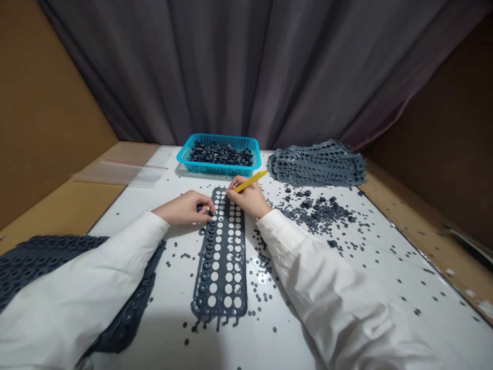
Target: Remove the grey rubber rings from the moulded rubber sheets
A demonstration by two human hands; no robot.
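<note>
A long dark-grey rubber sheet (221, 257) lies lengthwise before me, with rows of round holes showing white tabletop beneath. Along its left row, the lower rings are still in place. My left hand (188, 207) is curled at the sheet's upper left edge, thumb and fingers close together. Something small and dark shows between its fingers, too small to make out. My right hand (248, 198) is closed round a slim yellow pen-like tool (250, 181), whose outer end points up and to the right. Its fingertips are over the sheet's top end, hiding the tool's other end.
A blue basket (181, 158) full of small dark pieces stands at the back. Perforated grey sheets are stacked (318, 163) at the back right, with scattered discs (323, 213) in front. More ringed sheets (50, 246) lie under my left sleeve. A clear plastic bag (119, 173) lies back left.
</note>
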